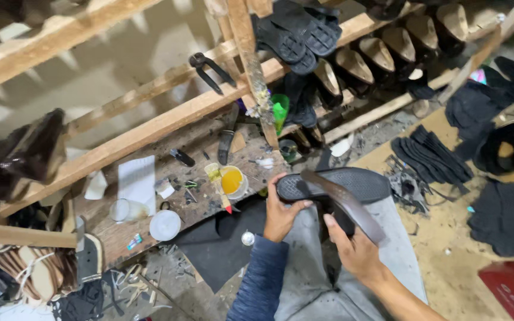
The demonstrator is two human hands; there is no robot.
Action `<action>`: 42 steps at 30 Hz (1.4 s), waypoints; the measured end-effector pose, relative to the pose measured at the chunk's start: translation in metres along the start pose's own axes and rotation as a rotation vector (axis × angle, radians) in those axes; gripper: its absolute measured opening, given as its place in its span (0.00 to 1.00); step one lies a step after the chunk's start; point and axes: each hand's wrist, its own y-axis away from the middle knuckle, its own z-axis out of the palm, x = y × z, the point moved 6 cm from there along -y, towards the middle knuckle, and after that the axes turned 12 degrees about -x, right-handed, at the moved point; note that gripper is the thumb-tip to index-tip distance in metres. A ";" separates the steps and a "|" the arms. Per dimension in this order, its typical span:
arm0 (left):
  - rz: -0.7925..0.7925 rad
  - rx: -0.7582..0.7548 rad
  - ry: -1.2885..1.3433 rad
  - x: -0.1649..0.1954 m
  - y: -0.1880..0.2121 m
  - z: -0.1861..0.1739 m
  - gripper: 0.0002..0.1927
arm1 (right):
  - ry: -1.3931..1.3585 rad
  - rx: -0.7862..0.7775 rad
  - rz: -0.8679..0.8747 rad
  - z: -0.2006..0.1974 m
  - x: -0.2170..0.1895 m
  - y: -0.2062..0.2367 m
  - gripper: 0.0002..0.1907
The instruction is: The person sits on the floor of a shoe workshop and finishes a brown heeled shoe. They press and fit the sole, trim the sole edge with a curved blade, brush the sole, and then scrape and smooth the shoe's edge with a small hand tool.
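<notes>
Two hands are seen at the lower centre of the frame, both closed on one shoe; the left hand [281, 214], in a blue sleeve, is wrapped around the heel end of the black sole [334, 183], which is turned tread upward above a lap in grey trousers [310, 279]; the right hand [355, 249] is curled about a dark brown strap [346, 202] that is laid slantwise across the sole. A small bowl of yellow glue [233, 181] is set just left of the sole on a worn wooden bench [144, 232], with a brush [218, 187] resting beside it; a white lid [165, 224] is placed nearby. Pincers [209, 71] are hung on a wooden rail [150, 128] in the upper middle; rows of shoe lasts [382, 53] are stacked at the upper right; black cut pieces [429, 156] are spread over the floor at the right.
</notes>
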 end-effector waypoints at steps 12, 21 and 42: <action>-0.088 -0.054 0.119 -0.018 -0.006 -0.001 0.43 | -0.260 0.136 -0.021 -0.033 0.031 0.012 0.11; -0.084 -0.081 0.150 -0.017 -0.011 0.006 0.41 | 0.034 0.146 0.235 -0.084 0.028 0.002 0.18; -0.166 -0.063 0.201 -0.030 -0.012 0.011 0.43 | -0.174 0.394 -0.034 -0.110 0.042 0.031 0.19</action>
